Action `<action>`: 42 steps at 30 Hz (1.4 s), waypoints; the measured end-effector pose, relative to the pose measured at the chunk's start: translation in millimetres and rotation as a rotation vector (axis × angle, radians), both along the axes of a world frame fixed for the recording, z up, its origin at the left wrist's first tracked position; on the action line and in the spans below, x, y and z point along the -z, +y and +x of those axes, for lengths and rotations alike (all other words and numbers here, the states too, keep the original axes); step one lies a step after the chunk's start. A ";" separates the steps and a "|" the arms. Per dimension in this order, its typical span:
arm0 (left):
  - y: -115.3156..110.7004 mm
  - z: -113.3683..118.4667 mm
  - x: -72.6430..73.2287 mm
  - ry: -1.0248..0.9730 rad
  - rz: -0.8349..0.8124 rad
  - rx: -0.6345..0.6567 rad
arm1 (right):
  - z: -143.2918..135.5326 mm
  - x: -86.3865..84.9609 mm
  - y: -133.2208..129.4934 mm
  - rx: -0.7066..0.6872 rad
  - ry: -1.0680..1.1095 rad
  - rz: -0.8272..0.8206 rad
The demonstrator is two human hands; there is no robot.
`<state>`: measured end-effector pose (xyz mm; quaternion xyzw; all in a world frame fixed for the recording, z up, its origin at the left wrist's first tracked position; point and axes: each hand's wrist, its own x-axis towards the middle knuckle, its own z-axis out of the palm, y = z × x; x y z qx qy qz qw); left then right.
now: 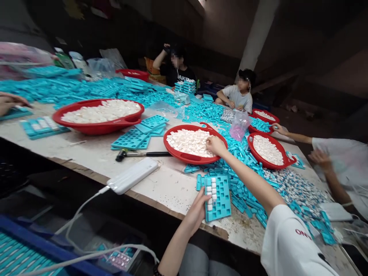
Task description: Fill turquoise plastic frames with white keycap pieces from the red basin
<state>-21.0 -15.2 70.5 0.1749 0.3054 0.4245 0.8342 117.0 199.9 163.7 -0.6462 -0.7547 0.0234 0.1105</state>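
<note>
My left hand (197, 210) grips the left edge of a turquoise plastic tray (222, 199) with rows of square pockets, at the table's front edge. White square pieces (213, 188) sit in pockets on the tray's left side; the pockets to the right hold none. My right hand (217, 146) reaches into a red basin (193, 158) heaped with small white pieces (186, 141). Its fingers are pinched together at the right of the heap, and what lies between them is hidden.
Turquoise parts (244, 184) are piled right of the tray. Left stand another red basin (97, 128), stacked trays (130, 138), a hammer (143, 154) and a white power bank (133, 176) with cable. Co-workers sit around the table; one person's hand (278, 129) touches a far basin.
</note>
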 end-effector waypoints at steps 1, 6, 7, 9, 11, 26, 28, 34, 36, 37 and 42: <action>0.2 0.0 -1.3 -0.020 0.008 0.017 | -3.6 3.2 1.4 0.006 0.009 0.007; 1.9 -0.8 -4.6 -0.083 0.074 0.059 | -12.0 12.8 11.7 0.009 0.100 0.004; 1.9 -1.0 -4.6 -0.084 0.074 0.051 | -10.5 13.3 13.2 0.001 0.122 0.000; 1.9 -1.5 -4.2 -0.064 0.058 0.036 | -4.9 13.3 14.7 -0.021 0.169 -0.007; 2.0 -1.9 -3.7 -0.026 0.046 0.028 | 1.5 12.7 14.5 -0.040 0.221 -0.008; 1.4 -2.3 -6.8 0.072 0.058 -0.002 | 30.0 20.2 -113.9 -0.046 0.923 0.116; 1.4 -1.9 -7.0 0.057 0.061 -0.005 | 36.1 29.6 -148.5 -0.081 1.075 0.065; 0.3 -1.2 -5.4 0.058 0.050 -0.042 | 50.8 59.5 -209.0 -0.190 0.760 0.223; -0.1 -1.3 -4.5 0.060 0.062 -0.039 | 56.4 64.5 -212.9 -0.193 0.696 0.260; -0.2 -1.3 -4.2 0.061 0.069 -0.036 | 59.0 66.0 -213.1 -0.201 0.681 0.259; 0.4 0.9 -6.1 0.050 0.083 -0.029 | 68.7 71.4 -211.1 -0.268 0.645 0.188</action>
